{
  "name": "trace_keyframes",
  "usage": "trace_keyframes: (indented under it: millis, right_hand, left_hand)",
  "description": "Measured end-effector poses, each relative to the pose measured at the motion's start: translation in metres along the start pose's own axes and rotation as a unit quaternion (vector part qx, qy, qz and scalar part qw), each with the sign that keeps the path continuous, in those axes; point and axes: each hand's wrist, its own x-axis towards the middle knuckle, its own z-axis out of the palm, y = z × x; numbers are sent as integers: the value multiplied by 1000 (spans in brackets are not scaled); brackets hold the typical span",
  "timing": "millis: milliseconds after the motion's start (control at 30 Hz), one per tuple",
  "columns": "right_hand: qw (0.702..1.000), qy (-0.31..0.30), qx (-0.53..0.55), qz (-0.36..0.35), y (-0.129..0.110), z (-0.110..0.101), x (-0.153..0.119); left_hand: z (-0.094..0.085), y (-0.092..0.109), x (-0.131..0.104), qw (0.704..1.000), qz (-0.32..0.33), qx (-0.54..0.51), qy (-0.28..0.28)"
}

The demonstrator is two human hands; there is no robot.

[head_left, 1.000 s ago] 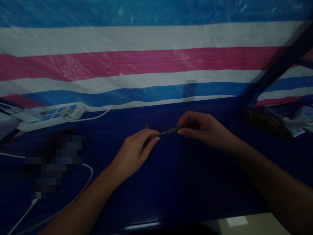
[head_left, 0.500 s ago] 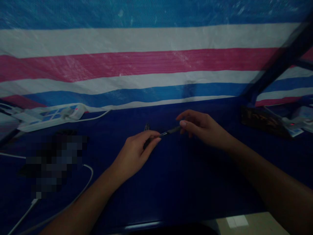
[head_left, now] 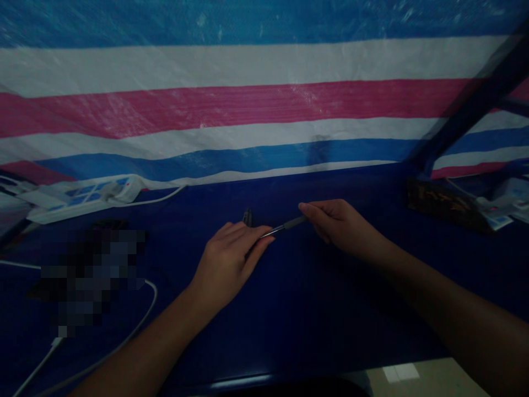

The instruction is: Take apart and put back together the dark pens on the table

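A slim pen-like tool with a shiny metal shaft and a dark grey grip [head_left: 295,222] spans the gap between my hands, tilted up to the right. My left hand [head_left: 229,253] pinches the metal end between thumb and fingers; that tip is hidden in the grasp. At the grip's far end, my right hand [head_left: 330,220] is closed, thumb and index finger pressed together on it. Just beyond my left knuckles a small dark grey object [head_left: 247,216] lies on the blue table [head_left: 264,320]; its kind is too dim to tell.
On the left lie a white power strip [head_left: 78,201] with plugs, a blurred-out dark device [head_left: 91,275] and a white cable [head_left: 155,295]. A dark patterned box [head_left: 446,207] and another power strip [head_left: 502,220] are at right. A striped plastic sheet [head_left: 248,105] hangs behind.
My right hand's fingers have drawn together from a looser hold into a tighter pinch at the end of the grip. The left hand has barely shifted.
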Motion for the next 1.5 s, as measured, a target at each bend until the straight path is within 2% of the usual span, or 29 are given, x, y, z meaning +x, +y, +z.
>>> trace_keyframes:
  millis: [100, 200, 300, 367, 467, 567, 633, 700, 1000, 1200, 1500]
  right_hand:
    - [999, 20, 45, 14, -3, 0, 0]
    - [991, 60, 119, -3, -4, 4, 2]
    - [972, 42, 231, -7, -2, 11, 2]
    - [948, 16, 319, 1, 0, 17, 2]
    - [919, -12, 393, 21, 1, 24, 1]
    - [907, -14, 419, 42, 1, 26, 0]
    - [905, -11, 423, 44, 0, 26, 0]
    - [909, -17, 415, 38, -1, 25, 0]
    - [927, -65, 369, 34, 3, 27, -4]
    - [940, -79, 331, 35, 0, 27, -5]
    - [939, -86, 329, 44, 2, 27, -4]
  left_hand:
    - [-1, 5, -1, 999, -27, -21, 1]
    - [2, 11, -3, 989, -76, -127, -21]
    - [5, 16, -6, 976, -95, -189, -47]
    - [7, 19, -8, 972, -99, -205, -48]
    - [5, 22, -7, 971, -89, -214, -56]
    - [1, 24, -5, 966, -22, -218, -135]
    - [0, 25, -5, 956, 21, -220, -191]
    - [1, 24, -5, 951, 37, -222, -211]
    - [2, 22, -7, 954, 72, -217, -194]
    - [2, 21, -7, 951, 78, -213, -208]
    - [2, 26, -7, 958, 87, -171, -212]
